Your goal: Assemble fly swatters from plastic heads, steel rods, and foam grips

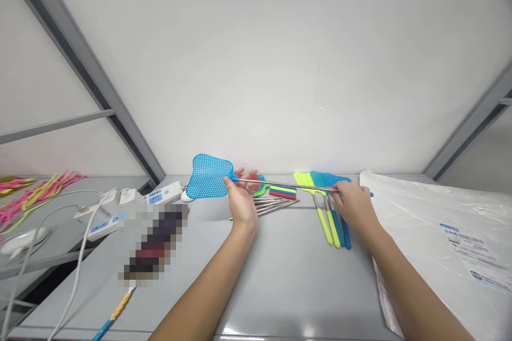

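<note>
A blue fly swatter (212, 177) with a perforated head and a long metal rod is held level above the table. My left hand (243, 200), palm up, supports it at the neck, thumb by the head and fingers loosely curled around the rod. My right hand (354, 203) is closed round the other end, where a bit of blue handle shows past the fingers. Under the rod lie several loose metal rods (274, 205) and short coloured handles (283, 192). Red and green swatter heads (262, 190) are partly hidden behind my left hand. Yellow and blue swatters (330, 229) lie beside my right hand.
A white plastic bag (424, 224) with a label covers the table's right side. At left are power strips (164, 194) with white cables (82, 256), a pixelated dark object (156, 245) with a cord, and pink and yellow strands (44, 192). A white wall (272, 64) stands behind.
</note>
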{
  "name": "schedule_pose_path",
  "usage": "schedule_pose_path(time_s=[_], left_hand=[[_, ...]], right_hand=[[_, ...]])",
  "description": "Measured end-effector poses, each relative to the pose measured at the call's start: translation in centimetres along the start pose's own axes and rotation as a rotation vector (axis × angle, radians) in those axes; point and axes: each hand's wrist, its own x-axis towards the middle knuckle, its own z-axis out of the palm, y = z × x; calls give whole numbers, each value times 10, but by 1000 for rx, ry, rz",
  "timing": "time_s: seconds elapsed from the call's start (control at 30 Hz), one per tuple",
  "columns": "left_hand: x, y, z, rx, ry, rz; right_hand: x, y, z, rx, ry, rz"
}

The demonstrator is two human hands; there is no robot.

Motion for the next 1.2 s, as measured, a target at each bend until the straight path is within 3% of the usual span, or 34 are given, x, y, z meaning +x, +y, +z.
schedule_pose_path(time_s=[0.1, 0.3, 0.53, 0.8, 0.97, 1.2], left_hand=[[4, 4, -1, -77, 91, 3], [3, 0, -1, 13, 116, 68], [-10, -14, 2, 87, 51, 24], [-11, -15, 1, 86, 69, 13], [-28, -21, 7, 97, -22, -47], [-32, -22, 7, 124, -31, -59]], right_hand=[[0, -1, 0, -5, 2, -8], [-3, -8, 2, -43, 4, -1], [-5, -12, 0, -72, -14, 9], [-6, -16, -2, -90, -22, 14], [-8, -31, 0, -83, -49, -6], [-9, -35, -3, -86, -43, 2]])
